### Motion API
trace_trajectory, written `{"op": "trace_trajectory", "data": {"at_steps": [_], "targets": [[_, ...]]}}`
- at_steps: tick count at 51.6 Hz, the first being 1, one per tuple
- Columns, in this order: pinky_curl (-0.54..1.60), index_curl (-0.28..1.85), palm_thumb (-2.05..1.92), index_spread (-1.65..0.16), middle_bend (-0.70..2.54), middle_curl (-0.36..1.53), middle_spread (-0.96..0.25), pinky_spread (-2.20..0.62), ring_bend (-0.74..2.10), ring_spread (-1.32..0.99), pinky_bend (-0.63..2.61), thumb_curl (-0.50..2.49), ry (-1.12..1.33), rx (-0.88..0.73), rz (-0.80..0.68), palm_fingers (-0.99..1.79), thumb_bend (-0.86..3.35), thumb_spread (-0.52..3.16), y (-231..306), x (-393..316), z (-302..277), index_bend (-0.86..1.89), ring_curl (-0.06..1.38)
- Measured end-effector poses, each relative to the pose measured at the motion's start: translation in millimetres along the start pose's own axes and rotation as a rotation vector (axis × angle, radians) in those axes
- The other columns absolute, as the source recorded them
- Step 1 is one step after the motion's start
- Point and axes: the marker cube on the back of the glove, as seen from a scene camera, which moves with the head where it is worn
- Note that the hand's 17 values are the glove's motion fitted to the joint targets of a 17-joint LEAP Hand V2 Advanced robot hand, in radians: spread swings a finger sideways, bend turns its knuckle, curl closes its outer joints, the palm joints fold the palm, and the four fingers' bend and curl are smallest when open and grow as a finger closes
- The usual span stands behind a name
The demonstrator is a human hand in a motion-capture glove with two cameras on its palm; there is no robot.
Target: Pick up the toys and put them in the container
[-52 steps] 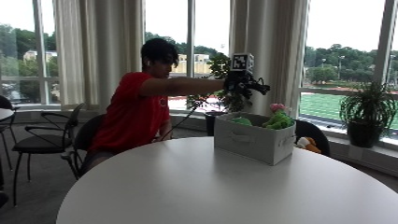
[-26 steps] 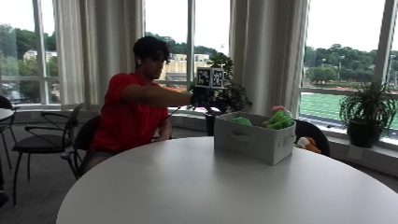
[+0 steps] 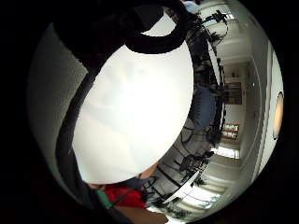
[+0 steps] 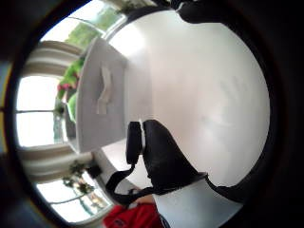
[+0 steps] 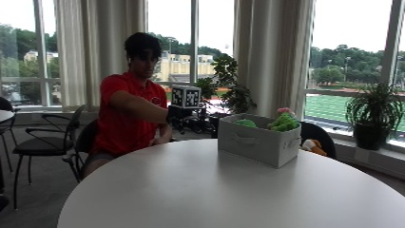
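A grey fabric box (image 5: 256,142) stands at the back of the round white table (image 5: 190,190). Green plush toys (image 5: 284,122) with a pink tuft poke out of its top. My gloved right hand (image 5: 190,119) hovers over the table's far edge, to the left of the box and apart from it, with fingers hanging relaxed and nothing in them. In the thumb side palm view the box (image 4: 97,99) with its handle and the green toys (image 4: 71,78) lie beyond a black gloved finger (image 4: 159,156). The little finger side palm view shows only the bare table (image 3: 135,107).
An orange plush toy (image 5: 313,146) lies on a dark chair behind the box. A potted plant (image 5: 370,118) stands on the window sill at the right. Black chairs (image 5: 44,142) stand at the left, off the table.
The gloved hand has drawn back from above the box, moving left and down toward the person. It holds nothing now.
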Motion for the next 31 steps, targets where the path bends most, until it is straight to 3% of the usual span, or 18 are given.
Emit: {"op": "trace_trajectory", "data": {"at_steps": [18, 31], "targets": [[0.27, 0.41, -0.06, -0.40, 0.14, 0.25, -0.11, 0.09, 0.19, -0.05, 0.90, 0.26, -0.014, 0.030, 0.050, -0.08, -0.05, 1.14, 10, 58, 8, 0.18, 0.29], [0.28, 0.41, -0.06, -0.41, 0.14, 0.24, -0.10, 0.08, 0.19, -0.05, 0.88, 0.26, -0.019, 0.010, 0.085, -0.07, -0.05, 1.14, 36, 53, 13, 0.19, 0.29]]}}
